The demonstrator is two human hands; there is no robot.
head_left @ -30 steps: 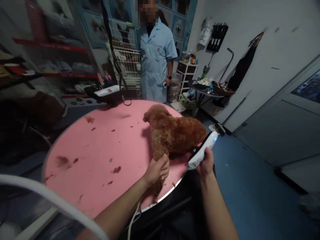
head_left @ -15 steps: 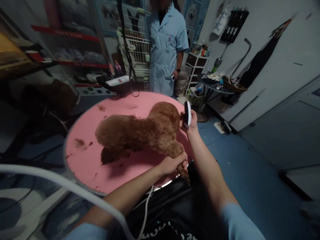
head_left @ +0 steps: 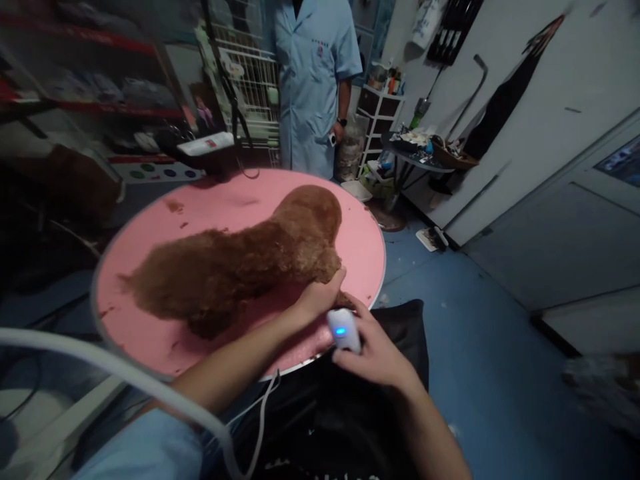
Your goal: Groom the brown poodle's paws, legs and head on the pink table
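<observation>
A brown curly-coated dog [head_left: 240, 263] is on a round pink grooming table [head_left: 240, 193], its rear end toward the right. My left hand [head_left: 320, 297] is closed around one of its legs near the table's front edge. Just to the right, my right hand [head_left: 377, 347] grips a white hair clipper [head_left: 344, 331] with a glowing blue light, beside the lower part of that leg. The clipper's working end is turned away from me, and I cannot tell whether it touches the fur. Most of the paw is hidden by my hands.
Loose brown hair tufts [head_left: 174, 205] lie on the table. A white hose [head_left: 125, 370] arcs across the lower left. A person in a light blue coat [head_left: 313, 87] stands behind the table. Farther right is a small cluttered side table [head_left: 417, 157].
My right hand has come down and left with the clipper, from beside the dog's rear to the held leg. The left hand still holds the leg. The view has shifted slightly.
</observation>
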